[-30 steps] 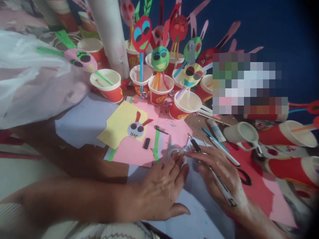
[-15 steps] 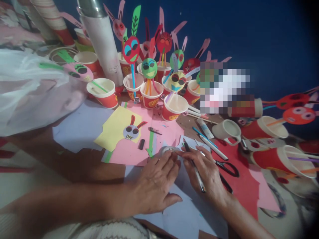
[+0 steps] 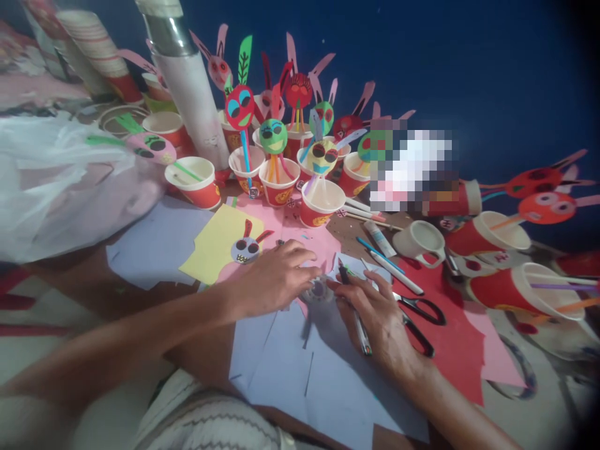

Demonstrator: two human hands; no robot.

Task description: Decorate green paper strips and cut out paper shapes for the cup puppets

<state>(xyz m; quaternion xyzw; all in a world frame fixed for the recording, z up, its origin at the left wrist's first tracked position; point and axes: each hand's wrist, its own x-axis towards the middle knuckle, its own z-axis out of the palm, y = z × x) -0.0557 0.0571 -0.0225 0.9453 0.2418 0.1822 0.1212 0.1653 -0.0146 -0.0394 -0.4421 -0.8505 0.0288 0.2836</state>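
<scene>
Grasping a slim, dark-and-pale pen: right hand; left hand, released, near a (seemingly clear) disc.

Mug behind, right of pen

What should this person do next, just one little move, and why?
I'd probably steady the round clear piece with the left hand: the piece lies between both hands, the left one is right beside it with fingers spread, and the right hand holds a pen.
</scene>
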